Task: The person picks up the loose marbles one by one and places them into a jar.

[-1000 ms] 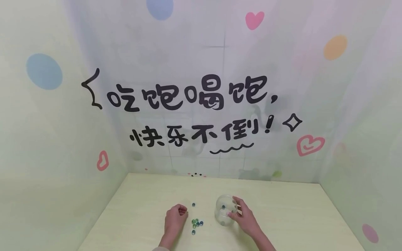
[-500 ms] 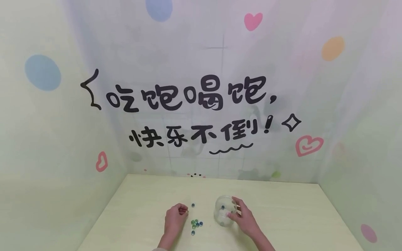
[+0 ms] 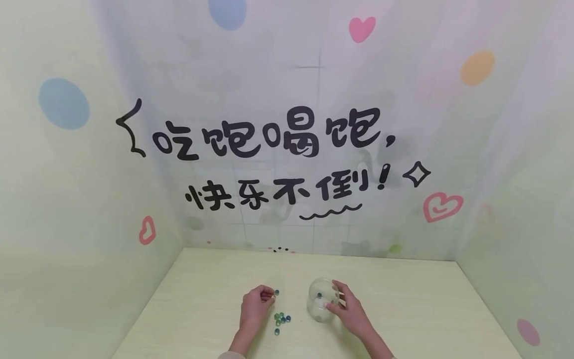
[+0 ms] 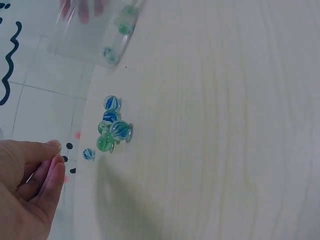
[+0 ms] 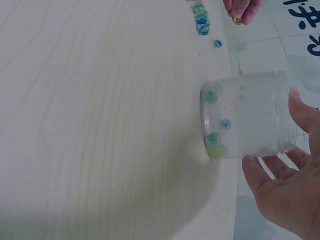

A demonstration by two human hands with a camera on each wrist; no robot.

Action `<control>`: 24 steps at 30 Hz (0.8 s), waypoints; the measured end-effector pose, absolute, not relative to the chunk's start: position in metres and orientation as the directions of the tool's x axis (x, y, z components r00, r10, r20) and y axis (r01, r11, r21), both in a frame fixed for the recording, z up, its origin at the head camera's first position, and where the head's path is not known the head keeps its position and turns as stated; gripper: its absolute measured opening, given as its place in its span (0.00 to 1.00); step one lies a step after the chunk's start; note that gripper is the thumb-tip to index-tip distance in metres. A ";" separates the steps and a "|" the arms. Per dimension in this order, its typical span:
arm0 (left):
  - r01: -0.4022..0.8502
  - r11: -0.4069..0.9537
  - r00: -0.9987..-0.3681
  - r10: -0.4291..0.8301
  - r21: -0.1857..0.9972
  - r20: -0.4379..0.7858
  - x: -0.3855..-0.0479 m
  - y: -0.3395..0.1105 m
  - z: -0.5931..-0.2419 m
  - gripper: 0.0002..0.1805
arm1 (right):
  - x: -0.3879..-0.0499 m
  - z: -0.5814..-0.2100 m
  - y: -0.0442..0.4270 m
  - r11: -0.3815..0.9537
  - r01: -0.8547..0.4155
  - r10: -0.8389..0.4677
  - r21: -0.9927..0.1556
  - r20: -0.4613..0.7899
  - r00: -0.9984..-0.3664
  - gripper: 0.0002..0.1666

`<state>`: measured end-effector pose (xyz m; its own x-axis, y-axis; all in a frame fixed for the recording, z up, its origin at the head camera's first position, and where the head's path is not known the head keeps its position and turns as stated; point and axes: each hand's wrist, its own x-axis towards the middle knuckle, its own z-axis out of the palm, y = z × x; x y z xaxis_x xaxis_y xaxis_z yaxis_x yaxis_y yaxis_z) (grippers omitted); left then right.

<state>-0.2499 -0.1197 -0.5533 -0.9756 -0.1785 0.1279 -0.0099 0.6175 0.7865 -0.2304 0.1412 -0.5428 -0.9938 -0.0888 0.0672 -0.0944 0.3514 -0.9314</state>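
Head view: the left hand (image 3: 257,305) has moved slightly toward the jar (image 3: 316,313), fingers narrow, pinching a marble (image 5: 236,20), so this one seems nearer but remains outside. The right hand (image 3: 352,311) holds the jar, its fingers wide around it; several marbles (image 5: 211,97) lie inside.

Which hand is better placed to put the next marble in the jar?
Probably the left hand: it pinches a marble and is the nearer hand to the loose marbles. The right hand is occupied, gripping the clear jar.
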 end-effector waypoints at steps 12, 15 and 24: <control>0.033 0.601 -0.976 -0.152 0.799 0.154 -0.247 -0.113 -0.543 0.08 | -0.229 -0.539 0.142 0.361 -0.099 -0.115 -0.927 0.061 -0.991 0.38; 0.030 0.595 -0.977 -0.151 0.803 0.148 -0.246 -0.112 -0.540 0.08 | -0.229 -0.540 0.142 0.359 -0.099 -0.114 -0.928 0.062 -0.992 0.38; 0.046 0.565 -0.982 -0.124 0.824 0.140 -0.245 -0.106 -0.535 0.08 | -0.229 -0.539 0.141 0.376 -0.102 -0.119 -0.921 0.061 -0.991 0.38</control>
